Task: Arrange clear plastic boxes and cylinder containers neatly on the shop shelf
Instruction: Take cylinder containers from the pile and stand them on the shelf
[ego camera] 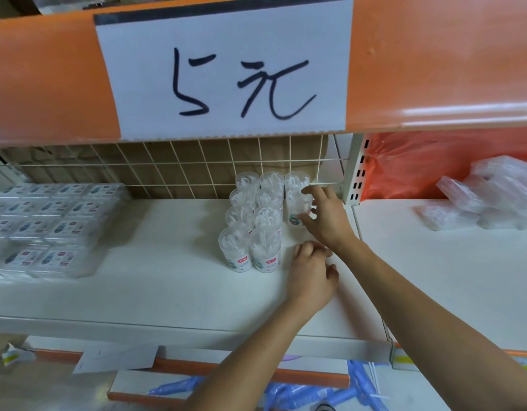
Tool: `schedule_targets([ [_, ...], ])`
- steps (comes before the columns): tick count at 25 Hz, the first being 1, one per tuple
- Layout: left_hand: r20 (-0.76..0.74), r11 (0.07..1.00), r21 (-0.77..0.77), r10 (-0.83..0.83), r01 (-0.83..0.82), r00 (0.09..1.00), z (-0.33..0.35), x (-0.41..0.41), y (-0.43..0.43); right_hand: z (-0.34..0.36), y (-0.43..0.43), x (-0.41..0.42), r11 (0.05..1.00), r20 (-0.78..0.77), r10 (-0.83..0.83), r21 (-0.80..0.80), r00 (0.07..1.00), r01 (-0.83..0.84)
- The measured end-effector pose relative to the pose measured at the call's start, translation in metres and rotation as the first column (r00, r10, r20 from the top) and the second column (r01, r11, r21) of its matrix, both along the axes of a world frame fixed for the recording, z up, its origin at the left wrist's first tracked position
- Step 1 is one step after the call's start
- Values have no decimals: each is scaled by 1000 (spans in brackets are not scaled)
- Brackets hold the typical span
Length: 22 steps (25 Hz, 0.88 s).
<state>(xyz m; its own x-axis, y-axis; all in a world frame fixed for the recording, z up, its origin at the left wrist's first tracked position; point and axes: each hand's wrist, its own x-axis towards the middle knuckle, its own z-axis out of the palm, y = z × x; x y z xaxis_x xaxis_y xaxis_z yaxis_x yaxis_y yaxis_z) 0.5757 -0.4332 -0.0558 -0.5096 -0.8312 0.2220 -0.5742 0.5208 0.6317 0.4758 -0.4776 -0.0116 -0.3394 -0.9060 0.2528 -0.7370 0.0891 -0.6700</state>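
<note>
Several clear cylinder containers (pixel 252 221) of cotton swabs stand upright in two neat columns on the white shelf (pixel 167 280), with a third column starting at the back right. My right hand (pixel 324 218) grips one cylinder (pixel 296 204) in that third column, fingers curled around its side. My left hand (pixel 311 277) rests on the shelf just right of the front cylinders, fingers loosely curled and holding nothing. Flat clear plastic boxes (pixel 45 226) lie stacked in rows at the shelf's left end.
A wire grid (pixel 179 167) backs the shelf. An orange shelf edge with a handwritten price sign (pixel 226 72) hangs overhead. Loose clear boxes (pixel 487 197) and an orange plastic bag (pixel 419 161) sit on the neighbouring shelf to the right. Blue packets (pixel 301 393) lie below.
</note>
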Motion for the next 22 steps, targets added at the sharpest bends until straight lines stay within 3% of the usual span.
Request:
schedule_targets([
  [22,21,994,-101,48,-46,999,-4,-1,-1,-5,3,6,1000,-48,-6,-29,999,4],
])
